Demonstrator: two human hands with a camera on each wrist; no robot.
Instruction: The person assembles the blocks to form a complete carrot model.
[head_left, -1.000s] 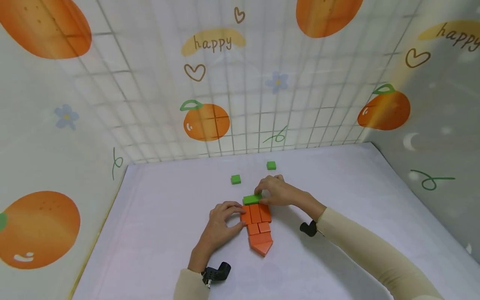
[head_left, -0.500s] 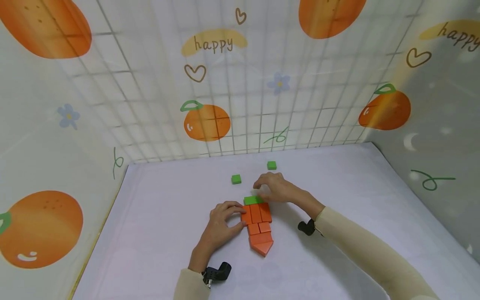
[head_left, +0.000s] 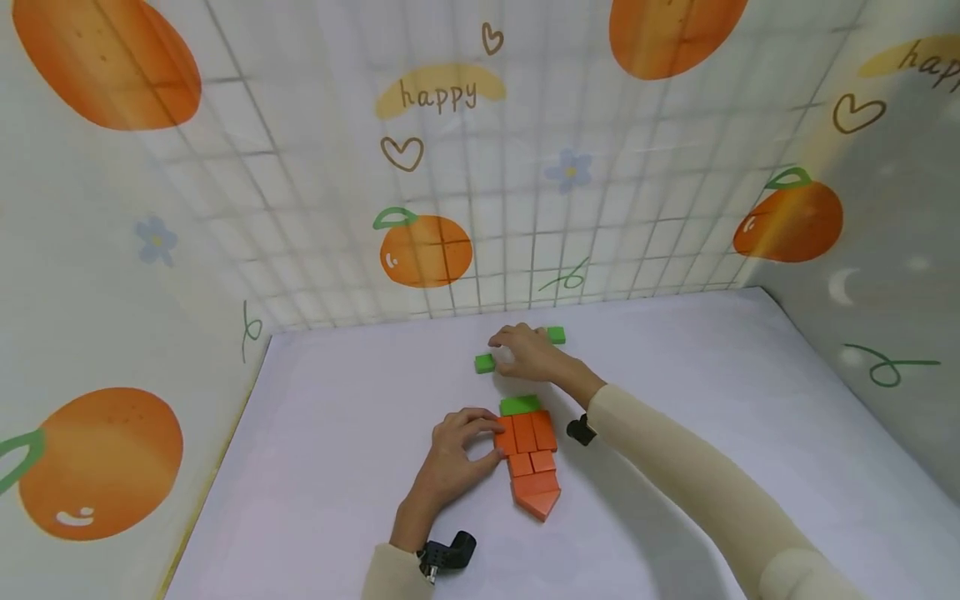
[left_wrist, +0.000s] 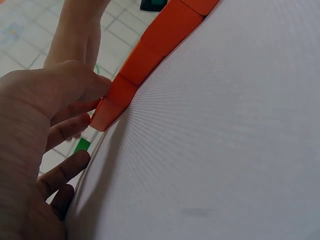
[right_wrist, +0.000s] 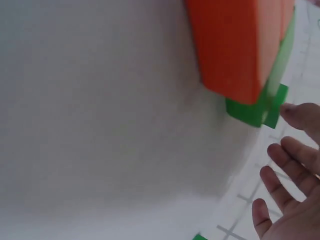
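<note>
Orange blocks lie close together on the white surface, narrowing to a point at the near end. A longer green block sits against their far end. My left hand rests at their left side, thumb and fingertips touching the left orange block. My right hand is over the surface beyond them, thumb and fingers apart. Beside its fingertips lies a small green block; in the right wrist view the thumb is near a green block. Whether they touch is unclear.
Another small green block lies just behind the right hand, partly hidden by it. A patterned curtain with printed oranges hangs along the back and sides of the white table surface. Each wrist wears a black camera.
My right hand has left the longer green block and moved away and leftward to the small green block. The longer green block now lies uncovered. My left hand stays by the orange blocks.
</note>
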